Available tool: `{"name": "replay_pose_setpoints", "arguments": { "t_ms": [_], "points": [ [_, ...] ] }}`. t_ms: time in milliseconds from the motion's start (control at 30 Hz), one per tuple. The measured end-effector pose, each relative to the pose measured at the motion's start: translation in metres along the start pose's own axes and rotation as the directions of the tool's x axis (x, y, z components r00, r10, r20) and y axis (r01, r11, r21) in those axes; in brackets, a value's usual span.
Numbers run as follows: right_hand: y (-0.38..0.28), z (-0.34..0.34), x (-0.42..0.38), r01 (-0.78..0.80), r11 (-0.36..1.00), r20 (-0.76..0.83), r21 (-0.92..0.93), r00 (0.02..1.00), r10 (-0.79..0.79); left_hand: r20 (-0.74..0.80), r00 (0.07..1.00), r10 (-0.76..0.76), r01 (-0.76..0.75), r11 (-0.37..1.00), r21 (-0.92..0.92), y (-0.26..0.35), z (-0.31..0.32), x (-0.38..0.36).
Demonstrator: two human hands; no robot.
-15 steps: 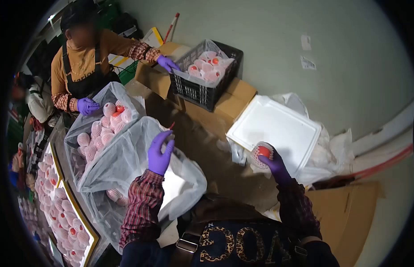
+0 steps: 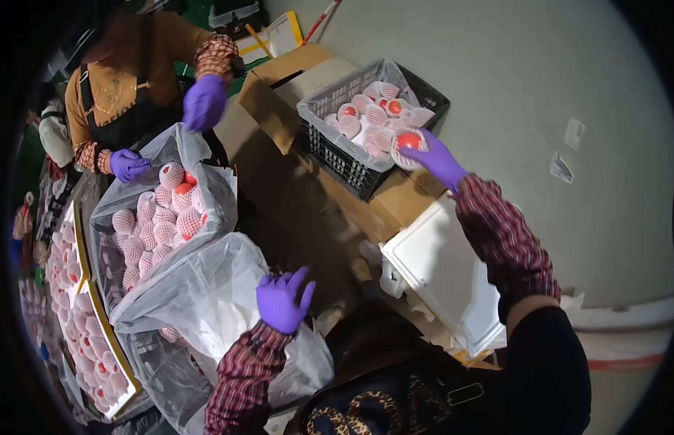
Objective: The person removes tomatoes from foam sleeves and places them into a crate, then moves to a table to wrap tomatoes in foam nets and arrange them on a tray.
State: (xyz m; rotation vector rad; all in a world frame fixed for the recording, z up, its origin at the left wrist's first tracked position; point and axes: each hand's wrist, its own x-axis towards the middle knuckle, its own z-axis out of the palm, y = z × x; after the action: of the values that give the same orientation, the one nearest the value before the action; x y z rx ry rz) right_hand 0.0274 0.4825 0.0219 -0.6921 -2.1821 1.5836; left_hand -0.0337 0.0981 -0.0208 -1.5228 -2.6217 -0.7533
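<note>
My right hand (image 2: 440, 161), in a purple glove, grips a red round fruit in a white foam net (image 2: 408, 142) at the near right corner of a black crate (image 2: 337, 161). Inside the lined crate lie several more netted fruits (image 2: 366, 116). Over the edge of a plastic-lined bin (image 2: 199, 290), my left hand (image 2: 281, 301) is empty with its fingers apart. A few netted fruits (image 2: 170, 334) show under that bin's liner.
Across from me stands a co-worker in purple gloves (image 2: 205, 103), beside a second lined bin (image 2: 109, 217) full of netted fruit. The crate rests on cardboard boxes (image 2: 404, 199). A white foam lid (image 2: 442, 264) lies to the right; trays of netted fruit (image 2: 98, 348) line the left.
My right hand has carried the netted fruit up from above the white lid to the crate. My left hand has lowered slightly. The co-worker's hand has left the crate toward the bin.
</note>
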Motion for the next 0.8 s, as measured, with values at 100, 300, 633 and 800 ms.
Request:
{"name": "replay_pose_setpoints", "arguments": {
  "t_ms": [100,300,633,800],
  "points": [
    [0.062,-0.005,0.112,0.131,0.972,0.076,-0.197,0.990,-0.118,0.029,0.997,-0.071,0.072,0.997,-0.016,0.006,-0.004,0.007],
    [0.132,0.013,0.248,0.201,0.783,0.140,-0.588,0.979,-0.147,0.047,0.944,-0.325,0.308,0.926,0.221,0.018,0.001,0.023],
    [0.211,-0.005,0.268,0.321,0.381,0.481,-0.867,0.739,0.472,0.089,0.862,-0.500,0.438,0.821,0.367,0.020,0.009,0.035],
    [0.179,-0.035,0.300,0.117,0.769,0.512,-0.628,0.807,0.295,0.113,0.836,-0.537,0.457,0.796,0.397,0.016,0.006,0.039]
  ]
}}
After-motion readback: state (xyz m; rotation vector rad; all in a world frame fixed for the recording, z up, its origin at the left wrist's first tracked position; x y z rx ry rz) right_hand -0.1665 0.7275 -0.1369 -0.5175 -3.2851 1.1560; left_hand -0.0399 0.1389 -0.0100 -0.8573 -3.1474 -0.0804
